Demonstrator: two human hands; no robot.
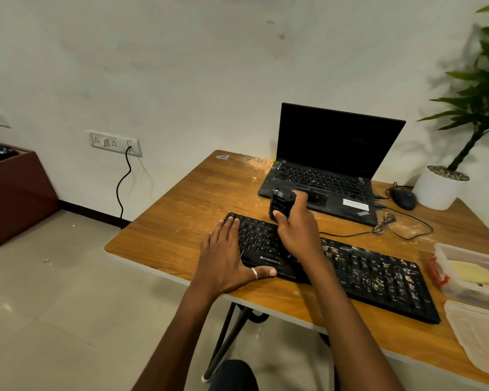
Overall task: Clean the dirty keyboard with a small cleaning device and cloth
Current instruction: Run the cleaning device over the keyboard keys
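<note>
Black full-size wired keyboard (378, 277) lies slantwise along near edge of brown wooden tabletop (181, 215); left part looks clean, middle and right keys speckled with pale crumbs. Small black handheld cleaning device (281, 203) held upright over keyboard's upper left area; whether its bottom end touches the keys can't be told. Right grip (297, 230) closed around device, thumb on its near side. Left grip (223, 261) open, fingers straight and flat on keyboard's left end, thumb with silver ring along front edge. Behind keyboard: open black laptop (331, 153), screen dark, pale dust on tabletop beside its left corner. Black mouse (403, 198) right of laptop, cable looped between laptop and keyboard. White plant pot (435, 190) at far right corner. Clear plastic container (469, 261) right of keyboard holds pale yellow folded material (474, 275); clear lid (480, 334) lies just in front of it.
</note>
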